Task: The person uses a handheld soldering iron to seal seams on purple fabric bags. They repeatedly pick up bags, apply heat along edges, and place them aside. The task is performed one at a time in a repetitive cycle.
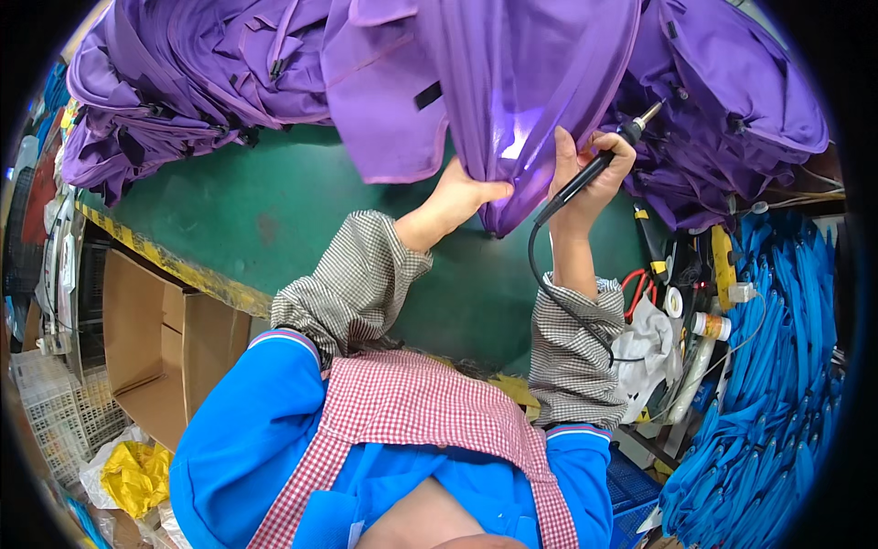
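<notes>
My left hand pinches the lower edge of a purple fabric piece, thumb laid over the cloth. Across from it, my right hand is closed around a black-handled soldering iron, its metal tip pointing up and away to the right. The iron's black cord loops down along my right forearm. My right thumb stands upright beside the cloth and seems to touch it. A bright patch of light shows on the fabric between my hands. The cloth narrows to a folded point just above the green tabletop.
Heaps of purple fabric bags lie at the far left, with more purple fabric at the far right. Red-handled scissors, a small bottle and hanging blue strips are on the right. An open cardboard box stands left.
</notes>
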Tool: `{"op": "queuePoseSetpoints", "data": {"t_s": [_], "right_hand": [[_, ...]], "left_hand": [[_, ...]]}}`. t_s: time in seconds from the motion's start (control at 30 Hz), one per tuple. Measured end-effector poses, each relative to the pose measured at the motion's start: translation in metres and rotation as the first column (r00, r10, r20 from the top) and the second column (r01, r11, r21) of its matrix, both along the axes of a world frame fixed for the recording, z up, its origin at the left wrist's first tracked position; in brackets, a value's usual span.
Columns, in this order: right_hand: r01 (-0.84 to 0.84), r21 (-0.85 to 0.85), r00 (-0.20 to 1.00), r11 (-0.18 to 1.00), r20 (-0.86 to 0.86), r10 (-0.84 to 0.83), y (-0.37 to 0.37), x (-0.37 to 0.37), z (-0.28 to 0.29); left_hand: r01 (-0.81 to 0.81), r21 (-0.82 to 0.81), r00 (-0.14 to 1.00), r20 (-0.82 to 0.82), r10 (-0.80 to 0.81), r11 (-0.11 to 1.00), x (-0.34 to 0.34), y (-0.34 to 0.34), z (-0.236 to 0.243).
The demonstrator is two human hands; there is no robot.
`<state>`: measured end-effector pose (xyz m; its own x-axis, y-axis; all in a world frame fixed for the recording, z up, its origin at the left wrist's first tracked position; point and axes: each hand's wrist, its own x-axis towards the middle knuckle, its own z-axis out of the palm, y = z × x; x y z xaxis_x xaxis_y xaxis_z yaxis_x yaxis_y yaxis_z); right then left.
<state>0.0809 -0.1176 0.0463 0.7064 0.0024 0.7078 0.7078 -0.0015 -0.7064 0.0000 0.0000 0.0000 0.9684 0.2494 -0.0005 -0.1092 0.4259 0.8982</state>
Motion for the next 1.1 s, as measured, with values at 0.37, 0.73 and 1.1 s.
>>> {"op": "queuePoseSetpoints", "data": {"t_s": [0.37, 0.73, 1.1], "right_hand": [[0.237, -0.186, 0.969, 0.954, 0.113, -0.218, -0.02, 0.001, 0.001], [0.225, -0.328, 0.887, 0.917, 0.458, -0.054, -0.081, -0.089, -0.03], [0.283, -0.365, 0.882, 0.887, 0.463, -0.091, -0.065, -0.074, -0.027]], "left_hand": [[-0.1, 0.161, 0.994, 0.051, 0.093, 0.982, 0.021, -0.025, -0.007], [-0.078, 0.24, 0.996, 0.054, 0.067, 0.967, 0.022, -0.025, 0.001], [-0.049, 0.267, 0.999, 0.034, 0.041, 0.963, 0.025, -0.027, -0.003]]}}
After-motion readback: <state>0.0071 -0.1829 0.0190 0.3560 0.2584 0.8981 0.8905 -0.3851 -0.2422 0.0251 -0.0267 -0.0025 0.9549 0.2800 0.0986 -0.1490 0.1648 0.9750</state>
